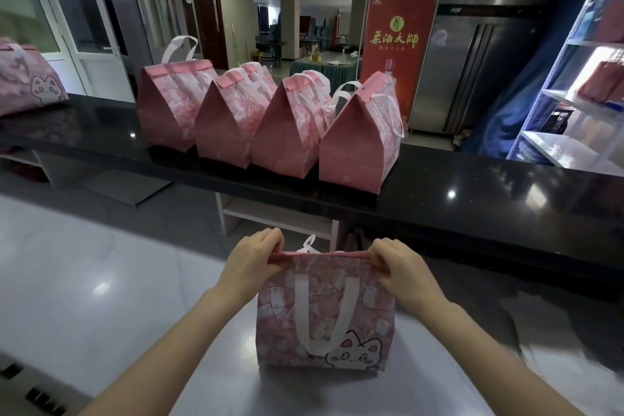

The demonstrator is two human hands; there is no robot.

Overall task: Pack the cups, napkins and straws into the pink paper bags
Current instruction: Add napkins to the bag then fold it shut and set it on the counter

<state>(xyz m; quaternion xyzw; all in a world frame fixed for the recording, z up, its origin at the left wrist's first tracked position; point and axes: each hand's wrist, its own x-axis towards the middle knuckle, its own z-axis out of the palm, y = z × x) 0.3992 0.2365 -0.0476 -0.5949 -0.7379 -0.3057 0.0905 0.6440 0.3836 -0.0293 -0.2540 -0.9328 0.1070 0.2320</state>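
- The black counter (472, 199) runs well beyond your grip and carries a row of four closed pink bags (277, 125); a fifth bag (27, 78) lies far off to your left. None of these blocks your hands.
- The pink paper bag (324, 311) stands upright on the pale lower counter (101, 263), directly beneath your grip. Its contents are hidden, so I cannot confirm the cups, napkins and straws are inside.
- Your left hand (251, 262) and right hand (401, 265) each pinch one end of the folded top edge, both clenched on the paper.
- Risk: uneven pull between the two grips would likely skew the fold or tear the paper at a corner.
- Risk: pressing down on the fold could crush or tip whatever stands inside.
- One white handle (320, 311) hangs down the near face; the far handle loop (309, 243) pokes up just behind the fold and could get trapped in it.
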